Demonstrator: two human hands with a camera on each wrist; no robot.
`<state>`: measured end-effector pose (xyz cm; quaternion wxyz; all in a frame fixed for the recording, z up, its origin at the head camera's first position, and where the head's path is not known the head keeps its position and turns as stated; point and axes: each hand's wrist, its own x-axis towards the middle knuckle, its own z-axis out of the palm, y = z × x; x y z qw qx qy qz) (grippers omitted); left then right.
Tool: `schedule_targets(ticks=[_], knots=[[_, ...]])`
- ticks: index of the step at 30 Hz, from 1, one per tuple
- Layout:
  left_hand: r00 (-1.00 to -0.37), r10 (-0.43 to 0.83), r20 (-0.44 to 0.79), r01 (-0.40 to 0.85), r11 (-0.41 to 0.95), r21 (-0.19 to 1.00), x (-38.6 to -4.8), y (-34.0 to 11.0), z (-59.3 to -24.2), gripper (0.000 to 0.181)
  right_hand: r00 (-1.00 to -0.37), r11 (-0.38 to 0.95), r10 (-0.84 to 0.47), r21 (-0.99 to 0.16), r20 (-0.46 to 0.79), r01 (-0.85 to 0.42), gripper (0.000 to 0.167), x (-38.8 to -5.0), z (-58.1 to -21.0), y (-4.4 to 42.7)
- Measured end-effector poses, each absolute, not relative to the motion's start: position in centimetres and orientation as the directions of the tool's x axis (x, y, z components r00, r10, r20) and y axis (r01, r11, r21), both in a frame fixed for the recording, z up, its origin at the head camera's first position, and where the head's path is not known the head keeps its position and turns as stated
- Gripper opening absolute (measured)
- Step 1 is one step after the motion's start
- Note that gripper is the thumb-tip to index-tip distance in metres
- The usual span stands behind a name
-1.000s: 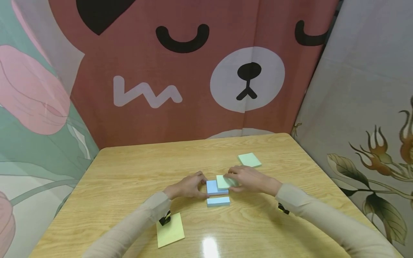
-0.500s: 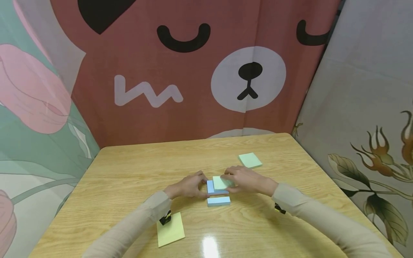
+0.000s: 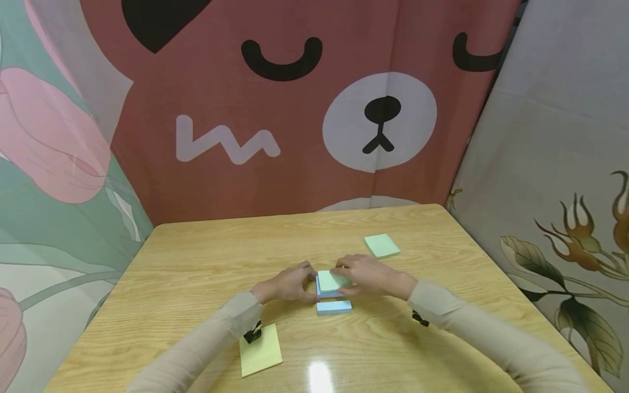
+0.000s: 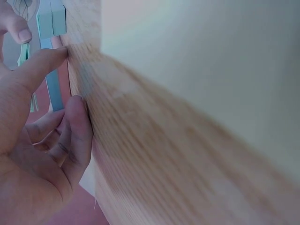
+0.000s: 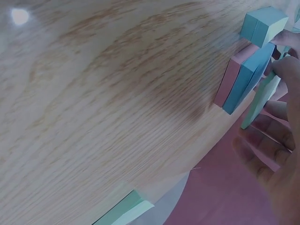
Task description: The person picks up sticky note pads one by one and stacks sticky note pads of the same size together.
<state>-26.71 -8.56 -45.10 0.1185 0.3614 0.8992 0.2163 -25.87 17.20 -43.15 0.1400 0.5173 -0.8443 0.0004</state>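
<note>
In the head view, my right hand (image 3: 373, 274) pinches a pale green sticky-note pad (image 3: 330, 280) above a blue sticky-note pad (image 5: 248, 77). A gap shows between the green and blue pads in the right wrist view. Under the blue one lies a pink pad (image 5: 230, 79), flat on the table. My left hand (image 3: 289, 283) holds the left side of this stack, thumb at the near corner and fingers at the far one. Just in front of the stack sits a narrow light-blue pad block (image 3: 334, 308), apart from it.
A yellow pad (image 3: 260, 353) lies on the wooden table (image 3: 206, 256) beside my left forearm. Another green pad (image 3: 382, 245) rests behind my right hand. Printed curtains (image 3: 295, 185) hang behind the table and along its sides.
My right hand has moved left with the green pad, which now covers most of the blue pad. My left hand has stayed at the stack.
</note>
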Motion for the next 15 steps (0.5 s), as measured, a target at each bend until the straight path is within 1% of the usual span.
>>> schedule_targets(ticks=[4, 10, 15], knots=[[-0.712, 0.699, -0.059, 0.597, 0.648, 0.473, -26.7, -8.52, -45.08, 0.057, -0.427, 0.464, -0.874, 0.141, 0.23, -0.874, 0.044, -25.92, -43.31, 16.87], [-0.711, 0.701, -0.054, 0.604, 0.648, 0.464, -26.76, -8.51, -45.19, 0.054, -0.413, 0.45, -0.881, 0.135, 0.23, -0.883, 0.043, -25.91, -43.44, 16.45], [-0.705, 0.707, -0.054, 0.604, 0.64, 0.475, -26.74, -8.64, -45.19, 0.056, -0.432, 0.464, -0.878, 0.141, 0.208, -0.875, 0.045, -25.92, -43.61, 16.29]])
